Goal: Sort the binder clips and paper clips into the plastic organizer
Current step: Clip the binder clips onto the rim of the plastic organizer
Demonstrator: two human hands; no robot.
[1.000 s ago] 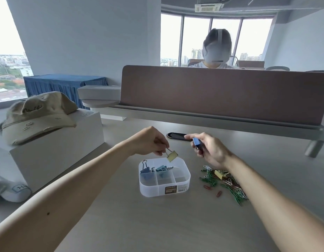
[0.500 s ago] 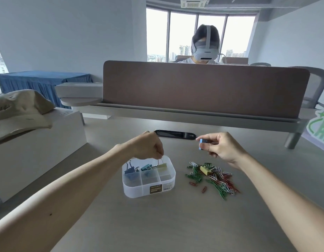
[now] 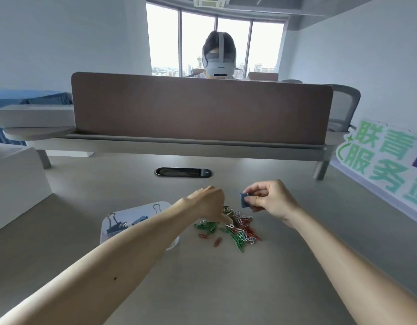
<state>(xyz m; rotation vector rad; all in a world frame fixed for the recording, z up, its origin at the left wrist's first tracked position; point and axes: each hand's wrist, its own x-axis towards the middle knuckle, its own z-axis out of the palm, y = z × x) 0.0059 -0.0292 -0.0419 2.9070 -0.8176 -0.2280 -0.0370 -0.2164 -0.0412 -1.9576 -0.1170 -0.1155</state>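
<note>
Mid-sort, the right hand point(image 3: 273, 202) pinches a blue binder clip point(image 3: 244, 200) at twelve o'clock of the paper clips point(image 3: 238, 233), where the left hand point(image 3: 209, 205) dips, its grip hidden; both probably go next to the organizer point(image 3: 134, 211) at nine o'clock.

The table point(image 3: 202, 289) in front of me is a pale grey-beige desk top, smooth and matte. The plastic organizer point(image 3: 132, 210) sits on it left of centre, with its near side hidden from view. Just to its right lies the heap of paper clips point(image 3: 238, 231) — green, red and white, all tangled together. Two loose red clips point(image 3: 203, 236) lie on the bare top at the heap's near-left side. Farther back, a dark oval cable port point(image 3: 182, 172) is set into the surface. A white box point(image 3: 13, 184) stands on the left side, and a white sign point(image 3: 385, 165) with large green characters rests along the right edge. A brown divider panel point(image 3: 200, 109) closes off the far side.
</note>
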